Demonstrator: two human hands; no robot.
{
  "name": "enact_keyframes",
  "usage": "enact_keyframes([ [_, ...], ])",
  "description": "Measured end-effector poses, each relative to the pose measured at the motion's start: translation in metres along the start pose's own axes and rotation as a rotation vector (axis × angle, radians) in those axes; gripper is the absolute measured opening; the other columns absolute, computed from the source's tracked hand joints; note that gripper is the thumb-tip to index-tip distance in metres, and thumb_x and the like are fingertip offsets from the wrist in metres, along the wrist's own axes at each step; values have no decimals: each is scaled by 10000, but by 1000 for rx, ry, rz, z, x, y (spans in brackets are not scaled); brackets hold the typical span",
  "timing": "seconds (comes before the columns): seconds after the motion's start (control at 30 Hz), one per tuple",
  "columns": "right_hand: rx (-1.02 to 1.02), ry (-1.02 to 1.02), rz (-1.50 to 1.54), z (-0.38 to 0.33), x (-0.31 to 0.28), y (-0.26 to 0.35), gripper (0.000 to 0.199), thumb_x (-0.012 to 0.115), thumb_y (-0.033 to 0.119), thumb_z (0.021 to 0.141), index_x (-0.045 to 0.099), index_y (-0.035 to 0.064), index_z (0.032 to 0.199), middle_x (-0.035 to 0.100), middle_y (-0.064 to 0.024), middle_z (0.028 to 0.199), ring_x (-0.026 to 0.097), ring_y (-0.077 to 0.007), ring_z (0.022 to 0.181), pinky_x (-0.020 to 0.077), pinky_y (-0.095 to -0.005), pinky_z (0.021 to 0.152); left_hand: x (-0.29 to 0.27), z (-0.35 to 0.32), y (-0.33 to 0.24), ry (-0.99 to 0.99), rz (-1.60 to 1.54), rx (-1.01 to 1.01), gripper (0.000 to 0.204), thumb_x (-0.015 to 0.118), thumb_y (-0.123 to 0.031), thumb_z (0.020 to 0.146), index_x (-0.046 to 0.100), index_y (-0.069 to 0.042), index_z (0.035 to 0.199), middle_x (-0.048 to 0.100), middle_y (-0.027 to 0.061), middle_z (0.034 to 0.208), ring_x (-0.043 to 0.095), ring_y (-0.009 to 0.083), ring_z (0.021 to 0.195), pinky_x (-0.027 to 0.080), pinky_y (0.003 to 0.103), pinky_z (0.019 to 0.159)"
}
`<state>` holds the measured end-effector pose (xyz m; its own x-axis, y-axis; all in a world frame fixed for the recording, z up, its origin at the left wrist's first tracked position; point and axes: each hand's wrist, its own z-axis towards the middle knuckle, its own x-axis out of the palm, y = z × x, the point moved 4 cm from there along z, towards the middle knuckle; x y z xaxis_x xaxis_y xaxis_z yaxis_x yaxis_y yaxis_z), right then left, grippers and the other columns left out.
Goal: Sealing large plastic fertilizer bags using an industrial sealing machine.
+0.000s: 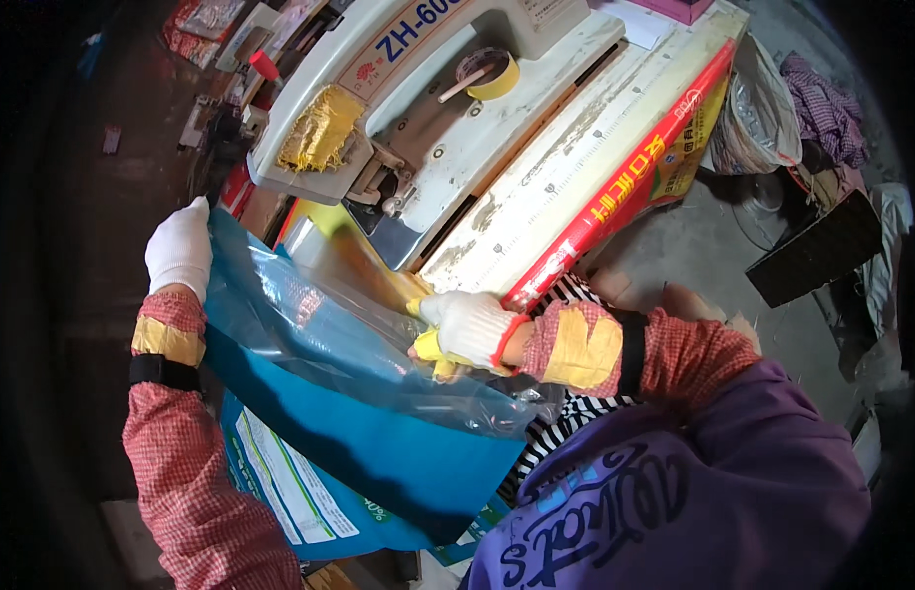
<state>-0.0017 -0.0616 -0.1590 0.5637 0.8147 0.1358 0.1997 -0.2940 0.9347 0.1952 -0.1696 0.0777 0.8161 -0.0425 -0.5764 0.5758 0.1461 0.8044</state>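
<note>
Here, each gloved hand, left hand [179,248] and right hand [467,329], grips a blue bag [379,442] beside a worn white machine table [556,187].

Left hand [179,248], in a white glove, gripping the upper corner of a blue bag [379,447] with a clear plastic liner [369,364]. Right hand [467,329], gloved too, closed on the liner's edge near the bag's mouth. Just behind, a white sealing machine [428,118] on the desk [575,167], with a roll of yellow tape [492,74] resting on top. Red strip [625,177] along the desk's front edge. Checked red sleeves [197,492] on both forearms.
</note>
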Motion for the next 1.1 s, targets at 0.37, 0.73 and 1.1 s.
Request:
enact_keyframes([
  [0.37, -136, 97, -598, 8, 10, 16, 320, 576, 176, 868, 580, 31, 1154, 668, -163, 878, 651, -297, 653, 536, -382, 582, 27, 18, 19, 133, -407, -225, 480, 342, -403, 975, 657, -40, 971, 678, 153, 894, 628, 355, 898, 454, 424, 823],
  [0.73, -560, -366, -337, 16, 46, 44, 300, 586, 274, 838, 622, 124, 1096, 604, -123, 900, 609, -329, 830, 494, -420, 719, 97, 72, 4, 24, -376, -276, 253, 510, -179, 876, 693, -95, 1029, 677, 204, 1003, 656, 377, 916, 531, 433, 809],
  [1.1, 118, -205, 392, -86, -36, -80, 364, 631, 177, 890, 580, 81, 1237, 673, -72, 963, 636, -131, 803, 503, -261, 733, 177, 11, -168, -345, -472, 274, 272, 608, -141, 793, 629, -109, 1063, 650, 103, 811, 646, 304, 733, 521, 396, 658],
])
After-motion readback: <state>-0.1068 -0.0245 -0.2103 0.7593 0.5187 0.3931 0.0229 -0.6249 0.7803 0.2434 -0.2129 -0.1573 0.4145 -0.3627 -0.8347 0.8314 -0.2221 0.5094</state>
